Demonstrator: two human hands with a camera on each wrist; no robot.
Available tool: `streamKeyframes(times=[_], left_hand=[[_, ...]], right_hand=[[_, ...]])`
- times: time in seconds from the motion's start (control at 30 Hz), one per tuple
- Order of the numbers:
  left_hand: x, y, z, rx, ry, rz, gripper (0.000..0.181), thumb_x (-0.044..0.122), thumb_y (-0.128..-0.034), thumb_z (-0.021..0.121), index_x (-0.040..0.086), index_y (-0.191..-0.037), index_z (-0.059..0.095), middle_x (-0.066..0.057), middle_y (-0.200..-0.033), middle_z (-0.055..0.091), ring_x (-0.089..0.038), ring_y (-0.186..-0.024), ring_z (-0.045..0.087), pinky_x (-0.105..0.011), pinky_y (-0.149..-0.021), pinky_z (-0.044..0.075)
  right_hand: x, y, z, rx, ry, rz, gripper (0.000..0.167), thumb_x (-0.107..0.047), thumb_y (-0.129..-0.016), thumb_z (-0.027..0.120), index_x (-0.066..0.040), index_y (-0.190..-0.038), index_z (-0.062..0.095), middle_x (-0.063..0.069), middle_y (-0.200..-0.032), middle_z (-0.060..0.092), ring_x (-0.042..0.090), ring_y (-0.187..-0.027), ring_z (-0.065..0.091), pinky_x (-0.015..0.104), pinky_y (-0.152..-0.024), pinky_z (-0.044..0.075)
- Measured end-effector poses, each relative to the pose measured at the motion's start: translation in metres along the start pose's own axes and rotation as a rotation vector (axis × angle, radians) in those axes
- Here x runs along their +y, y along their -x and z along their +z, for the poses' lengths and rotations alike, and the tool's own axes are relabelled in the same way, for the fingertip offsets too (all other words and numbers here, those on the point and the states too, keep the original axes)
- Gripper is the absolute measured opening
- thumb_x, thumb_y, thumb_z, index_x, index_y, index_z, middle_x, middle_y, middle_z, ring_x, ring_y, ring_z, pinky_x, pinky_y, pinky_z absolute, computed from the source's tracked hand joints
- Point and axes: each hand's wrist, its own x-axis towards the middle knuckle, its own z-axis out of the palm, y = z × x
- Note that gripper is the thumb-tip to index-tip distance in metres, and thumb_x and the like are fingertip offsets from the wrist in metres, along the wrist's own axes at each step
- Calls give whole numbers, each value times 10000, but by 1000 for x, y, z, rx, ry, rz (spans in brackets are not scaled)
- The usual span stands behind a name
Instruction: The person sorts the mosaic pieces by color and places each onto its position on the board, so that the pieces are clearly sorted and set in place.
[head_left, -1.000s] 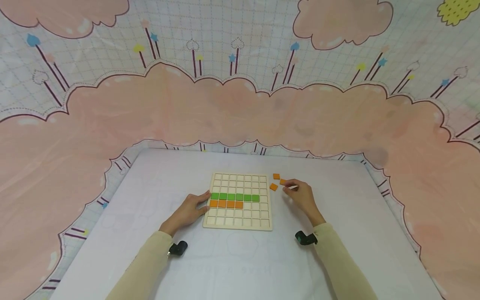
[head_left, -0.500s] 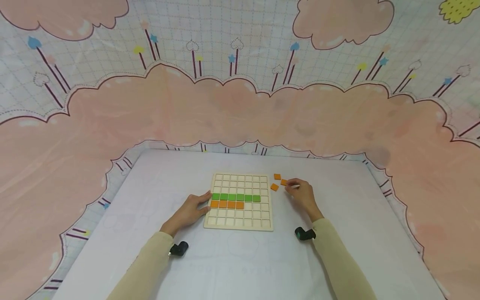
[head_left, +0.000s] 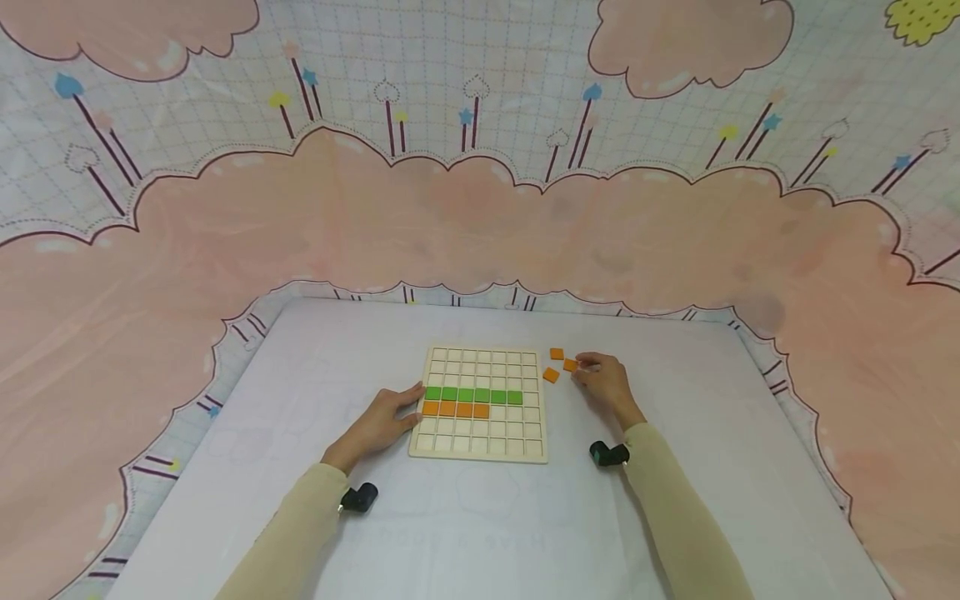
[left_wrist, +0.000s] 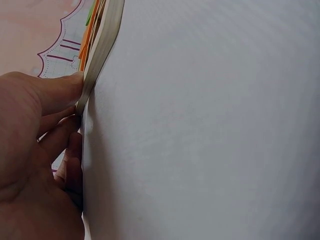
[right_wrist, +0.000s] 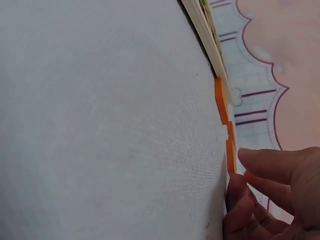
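Observation:
In the head view a pale wooden grid board [head_left: 480, 447] lies on the table, with a row of green tiles [head_left: 474, 395] above a shorter row of orange tiles [head_left: 456, 409]. My left hand [head_left: 378, 423] rests at the board's left edge. Its thumb and forefinger touch the edge, spread apart; the left wrist view shows the thumb [left_wrist: 60, 94] at the board's side [left_wrist: 106, 42]. My right hand [head_left: 609, 385] is right of the board, with thumb and fingertips pinching the edge of a loose orange tile [head_left: 570, 365]. That tile lies flat, partly covered by the fingers.
Two more loose orange tiles, an upper one [head_left: 557, 354] and a lower one [head_left: 551, 375], lie between the board and my right hand. White cloth covers the table [head_left: 480, 533]. A patterned curtain [head_left: 480, 225] stands behind and around it.
My right hand's fingers have drawn closer together at the nearest orange tile, and its wrist has shifted slightly forward. The left hand, board and tiles stay in place; the view shifts slightly.

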Motion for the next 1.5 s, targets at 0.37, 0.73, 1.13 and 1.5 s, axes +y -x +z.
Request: streamKeyframes(times=[0.37,0.73,1.13,1.5], left_hand=[[1,1,0,0,-7,-5,568,186,-957,627,115,-1482,423,-9,-1597,334,-332,-1348,398,-563,-1159,309],[-2,0,-2,-8,-9,7,573,201,-963,621,121,-1490,409,-9,-1604,318,-362,-1400,350,-583,-1172,277],[-2,3,0,-7,0,21,569,182,-961,622,102,-1485,414,-27,-1605,312,-372,-1417,339,-572,-1177,276],[-2,1,-1,0,10,31,557,179,-959,624,90,-1474,431,-27,-1600,323,-373,-1423,330,-569,-1183,266]], right_hand=[[4,-8,2,0,71,-17,363,-156,-889,665,-20,-1225,664,195,-1221,659,336,-1131,587,476,-997,471],[6,-6,3,41,-5,-6,233,-113,-874,678,-26,-1087,642,168,-1059,676,257,-923,607,244,-700,469],[-1,8,1,38,-57,-40,208,-131,-887,662,-19,-1063,654,161,-1015,689,214,-846,623,201,-638,478],[-23,20,-2,63,-104,-94,212,-164,-913,693,-43,-1084,668,158,-1038,703,253,-834,683,232,-604,490]])
